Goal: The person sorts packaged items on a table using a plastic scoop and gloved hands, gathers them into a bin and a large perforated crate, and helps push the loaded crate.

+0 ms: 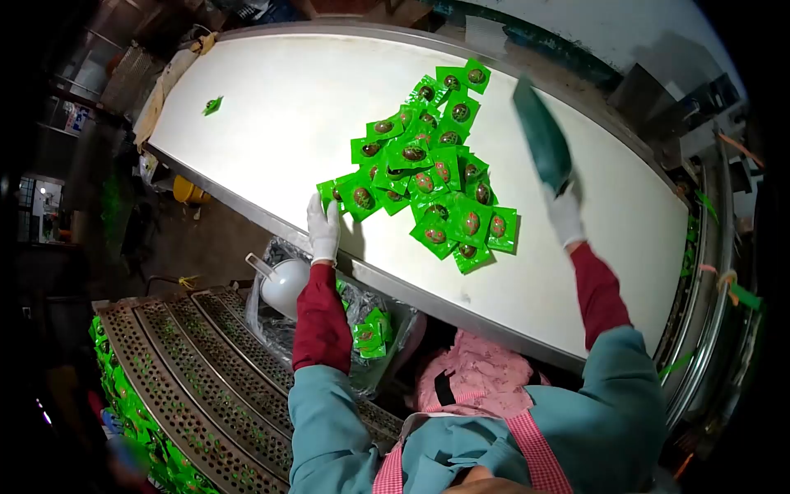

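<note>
A heap of bright green packets (428, 177), each printed with a dark oval, is spread over the middle of the white table (247, 132). My left hand (323, 229), in a white glove, rests at the table's near edge with fingers extended and thumb apart. Its fingertips meet the leftmost packet of the heap. In my right hand (564, 212), also gloved, is a dark green scoop (543, 136), slightly blurred. The scoop is to the right of the heap, apart from the packets, its blade pointing to the far side.
One packet (213, 105) lies alone at the far left. Below my left arm, a plastic-lined container (387, 375) holds more packets and a white dipper (288, 284). Perforated metal slats (206, 362) stand at lower left; metal rails (712, 305) run along the right.
</note>
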`<state>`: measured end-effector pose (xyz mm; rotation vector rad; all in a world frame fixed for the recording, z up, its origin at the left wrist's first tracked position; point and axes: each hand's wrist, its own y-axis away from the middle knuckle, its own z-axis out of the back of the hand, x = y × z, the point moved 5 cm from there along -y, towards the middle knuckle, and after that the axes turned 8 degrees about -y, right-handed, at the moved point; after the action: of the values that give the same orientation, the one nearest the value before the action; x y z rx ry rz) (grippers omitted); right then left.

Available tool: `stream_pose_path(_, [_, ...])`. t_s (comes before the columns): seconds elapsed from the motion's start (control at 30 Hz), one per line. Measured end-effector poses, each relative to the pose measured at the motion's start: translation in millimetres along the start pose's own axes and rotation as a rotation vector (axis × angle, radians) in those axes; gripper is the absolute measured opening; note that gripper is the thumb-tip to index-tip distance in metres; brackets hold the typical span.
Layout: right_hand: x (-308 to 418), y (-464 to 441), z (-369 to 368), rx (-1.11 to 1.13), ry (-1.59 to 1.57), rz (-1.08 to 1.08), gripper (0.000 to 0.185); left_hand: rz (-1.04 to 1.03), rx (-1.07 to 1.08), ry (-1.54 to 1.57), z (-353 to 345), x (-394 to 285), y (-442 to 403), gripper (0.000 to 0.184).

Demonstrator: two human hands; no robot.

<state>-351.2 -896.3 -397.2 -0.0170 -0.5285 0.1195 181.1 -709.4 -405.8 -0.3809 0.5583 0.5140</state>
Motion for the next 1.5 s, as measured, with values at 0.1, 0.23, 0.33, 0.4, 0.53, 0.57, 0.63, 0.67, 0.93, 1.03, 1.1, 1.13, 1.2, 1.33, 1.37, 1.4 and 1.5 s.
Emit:
stream_pose_path(0.1, [-18, -117, 3, -0.007, 0.008, -0.012, 0.080, 0.067, -0.102, 0.224, -36, 8, -22, 0.050])
stream_pose_path(0.23, [64, -215, -24, 0.136, 0.096, 0.180, 0.063, 0.067, -0.099, 0.170, -45, 5, -38, 0.047])
stream_pose_path(0.33, [134, -223, -77, 0.289, 0.266, 0.331, 0.058, 0.023, -0.070, 0.122, -47, 2, -44, 0.047])
stream_pose_path(0.4, [164, -192, -105, 0.344, 0.342, 0.484, 0.057, 0.049, -0.068, 0.229, -45, -6, -47, 0.048])
stream_pose_path(0.53, [162, -109, -126, 0.397, 0.365, 0.655, 0.059, 0.124, 0.093, 0.711, -60, -30, -67, 0.056])
stream_pose_path(0.57, [161, -90, -118, 0.411, 0.366, 0.658, 0.061, 0.282, 0.105, 0.822, -53, -54, -68, 0.054])
stream_pose_path(0.63, [159, -52, -91, 0.512, 0.340, 0.625, 0.061, 0.388, 0.142, 0.936, -51, -66, -66, 0.051])
stream_pose_path(0.67, [157, -35, -78, 0.579, 0.309, 0.596, 0.061, 0.454, 0.194, 0.980, -50, -67, -52, 0.050])
stream_pose_path(0.93, [81, 55, 56, 0.670, 0.036, 0.233, 0.051, -0.074, 0.283, 0.313, -53, -88, 27, 0.041])
stream_pose_path(1.03, [14, 56, 151, 0.633, -0.359, -0.511, 0.028, -0.075, 0.253, 0.302, -60, -98, 40, 0.042])
stream_pose_path(1.1, [14, 64, 222, 0.759, -0.281, -0.619, 0.036, -0.044, 0.278, 0.309, -59, -107, 44, 0.045])
stream_pose_path(1.13, [7, 73, 250, 0.921, -0.199, -0.605, 0.042, -0.051, 0.251, 0.295, -59, -108, 47, 0.046])
stream_pose_path(1.2, [-34, 101, 285, 1.110, 0.044, -0.735, 0.051, -0.036, 0.230, 0.290, -57, -114, 50, 0.051])
stream_pose_path(1.33, [-16, 158, 242, 1.186, -0.262, -1.012, 0.045, 0.012, 0.243, 0.249, -58, -122, 59, 0.057])
stream_pose_path(1.37, [-5, 160, 217, 1.302, -0.355, -0.907, 0.044, 0.002, 0.226, 0.238, -61, -124, 62, 0.058])
stream_pose_path(1.4, [27, 155, 185, 1.361, -0.289, -0.717, 0.045, 0.023, 0.226, 0.248, -62, -127, 65, 0.058])
stream_pose_path(1.5, [53, 150, 101, 1.407, -0.246, -0.666, 0.044, 0.012, 0.204, 0.223, -71, -143, 76, 0.061])
